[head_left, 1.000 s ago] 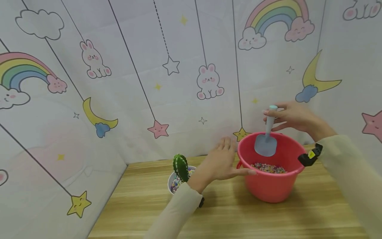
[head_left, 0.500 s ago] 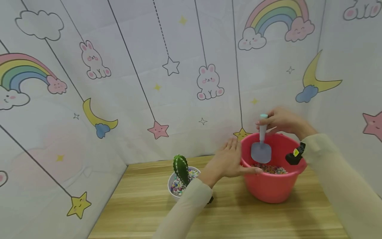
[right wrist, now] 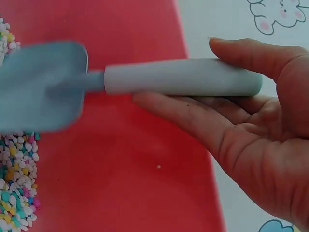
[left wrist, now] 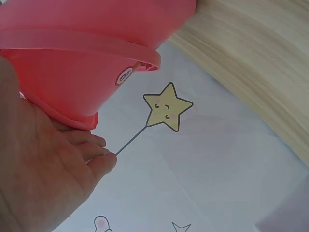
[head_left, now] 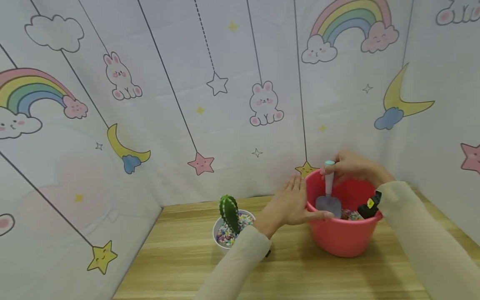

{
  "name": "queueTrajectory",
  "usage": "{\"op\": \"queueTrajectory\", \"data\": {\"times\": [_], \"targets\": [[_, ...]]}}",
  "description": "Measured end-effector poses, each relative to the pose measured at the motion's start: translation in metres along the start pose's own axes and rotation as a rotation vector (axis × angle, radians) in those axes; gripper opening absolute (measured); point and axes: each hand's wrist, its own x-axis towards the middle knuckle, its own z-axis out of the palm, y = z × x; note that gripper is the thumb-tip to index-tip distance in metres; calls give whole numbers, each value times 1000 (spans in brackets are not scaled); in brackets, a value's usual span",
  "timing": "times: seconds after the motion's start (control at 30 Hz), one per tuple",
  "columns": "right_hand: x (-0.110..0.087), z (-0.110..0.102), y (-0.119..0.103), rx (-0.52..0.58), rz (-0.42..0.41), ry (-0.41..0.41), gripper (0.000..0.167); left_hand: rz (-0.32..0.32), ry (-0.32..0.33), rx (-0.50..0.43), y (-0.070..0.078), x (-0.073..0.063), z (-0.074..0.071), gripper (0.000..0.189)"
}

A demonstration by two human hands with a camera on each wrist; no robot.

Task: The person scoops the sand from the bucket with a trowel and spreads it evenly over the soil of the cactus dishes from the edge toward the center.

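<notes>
At far left in the head view, a green cactus [head_left: 228,211] stood in a white pot [head_left: 214,234] with coloured pebbles [head_left: 225,236], at 8 o'clock from a person's left hand [head_left: 288,204]. That hand's fingers lay straight, its thumb spread over the near rim of a pink bucket [head_left: 345,239] at 4 o'clock.

A shovel [head_left: 328,189] hung inside the bucket, blade down, its long axis running nearly 12 to 6. The right hand [head_left: 352,166], the nearer one, pinched the handle's upper end, leaving the blade at 7 o'clock from the grip. Loose pebbles [head_left: 350,215] showed at 4 o'clock from the blade, seemingly the relation that counted; whether they touched could not be told.

The left wrist view alone showed a round label [left wrist: 124,76] on the bucket's outside. The right wrist view revealed fingers [right wrist: 188,113] beneath the handle and loose pebbles on both sides of the blade, whose tip fell out of frame.
</notes>
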Motion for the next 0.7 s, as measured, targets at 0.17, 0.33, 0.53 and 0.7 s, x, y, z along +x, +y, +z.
{"op": "queueTrajectory", "data": {"times": [0.17,0.33,0.53,0.7], "targets": [[-5,3,-2,90,28,-41,37,4,0,-1,0,1,0,127],[-5,5,-6,111,90,-100,37,11,5,-22,0,1,-1,127],[1,9,-7,140,143,-223,34,5,13,-50,-2,1,0,126],[5,10,-5,158,161,-265,34,3,20,-48,-2,1,1,127]]}}
